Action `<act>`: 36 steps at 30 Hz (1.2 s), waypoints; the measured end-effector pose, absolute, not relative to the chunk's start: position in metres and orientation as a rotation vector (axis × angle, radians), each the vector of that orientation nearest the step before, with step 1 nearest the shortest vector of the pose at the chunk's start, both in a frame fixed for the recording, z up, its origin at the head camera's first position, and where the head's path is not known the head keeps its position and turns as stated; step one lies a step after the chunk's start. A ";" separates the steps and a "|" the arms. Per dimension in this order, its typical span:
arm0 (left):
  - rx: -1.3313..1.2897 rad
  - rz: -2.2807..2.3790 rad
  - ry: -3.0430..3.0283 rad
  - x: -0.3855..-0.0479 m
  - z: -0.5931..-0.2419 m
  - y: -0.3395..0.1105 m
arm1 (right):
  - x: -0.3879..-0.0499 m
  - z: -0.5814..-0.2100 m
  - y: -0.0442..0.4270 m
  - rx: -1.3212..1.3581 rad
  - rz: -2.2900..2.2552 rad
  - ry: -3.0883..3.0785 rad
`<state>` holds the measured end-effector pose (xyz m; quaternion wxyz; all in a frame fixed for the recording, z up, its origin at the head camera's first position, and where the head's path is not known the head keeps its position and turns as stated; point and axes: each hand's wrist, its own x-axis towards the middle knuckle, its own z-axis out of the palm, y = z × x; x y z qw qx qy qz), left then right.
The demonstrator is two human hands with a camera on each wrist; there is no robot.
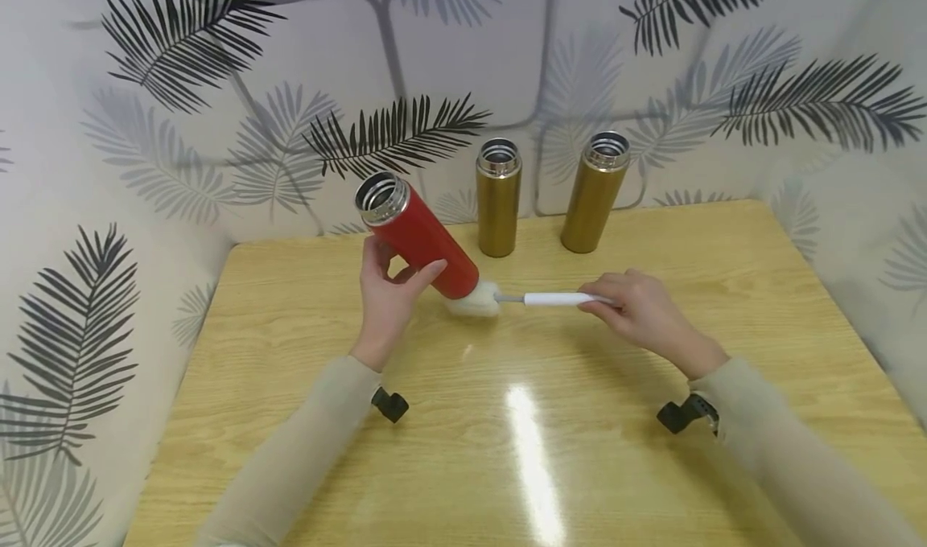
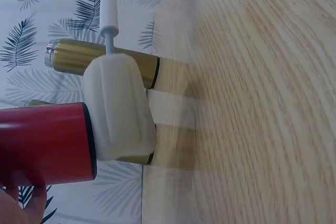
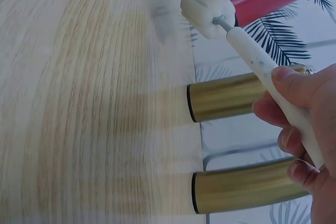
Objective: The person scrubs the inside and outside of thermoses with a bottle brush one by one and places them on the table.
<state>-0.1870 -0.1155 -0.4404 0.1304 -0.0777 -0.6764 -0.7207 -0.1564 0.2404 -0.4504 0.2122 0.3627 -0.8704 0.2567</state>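
Note:
My left hand (image 1: 391,294) grips a red thermos bottle (image 1: 427,245) around its side, tilted, with its lidless steel mouth up to the left. The bottle is raised off the table. In my right hand (image 1: 637,310) is the white handle (image 1: 554,298) of a bottle brush, held with the fingers curled round it. The brush's cream sponge head (image 2: 118,106) lies against the black-edged base of the red bottle. In the right wrist view the sponge head (image 3: 207,13) also meets that base.
Two gold thermos bottles, one (image 1: 498,201) upright and one (image 1: 595,197) to its right, stand lidless at the table's back edge. Behind them is a wall (image 1: 463,64) with leaf patterns. The wooden table (image 1: 434,458) spreads out below both hands.

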 end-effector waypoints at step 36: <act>-0.093 -1.994 -2.024 -0.197 -0.444 -0.145 | -0.151 -0.443 0.275 1.090 0.978 -2.630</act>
